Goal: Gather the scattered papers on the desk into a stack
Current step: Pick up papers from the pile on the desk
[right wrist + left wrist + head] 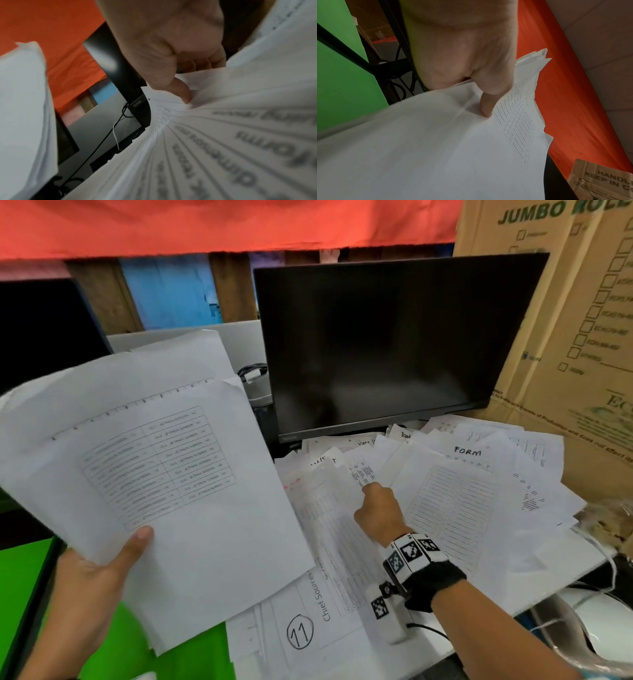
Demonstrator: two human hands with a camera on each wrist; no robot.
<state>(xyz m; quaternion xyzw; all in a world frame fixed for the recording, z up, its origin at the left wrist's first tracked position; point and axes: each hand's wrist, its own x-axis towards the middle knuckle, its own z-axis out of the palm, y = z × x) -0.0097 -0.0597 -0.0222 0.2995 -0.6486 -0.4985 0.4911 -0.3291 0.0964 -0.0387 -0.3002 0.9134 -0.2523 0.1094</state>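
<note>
My left hand (102,570) holds a gathered stack of white papers (164,474) up over the desk's left side, thumb on top and fingers hidden beneath. In the left wrist view the thumb presses the stack (436,148) next to a printed table. Scattered papers (445,491) cover the desk in front of the monitor. My right hand (378,508) reaches into them and pinches a sheet (346,529) with printed lines. In the right wrist view the thumb sits on top of that sheet (223,135), with the fingers curled under its edge.
A black monitor (394,344) stands behind the papers. A large cardboard box (565,320) rises at the right. A green surface (27,577) lies at lower left. More sheets (301,628), one marked 11, hang near the desk's front edge. Cables (428,628) trail at lower right.
</note>
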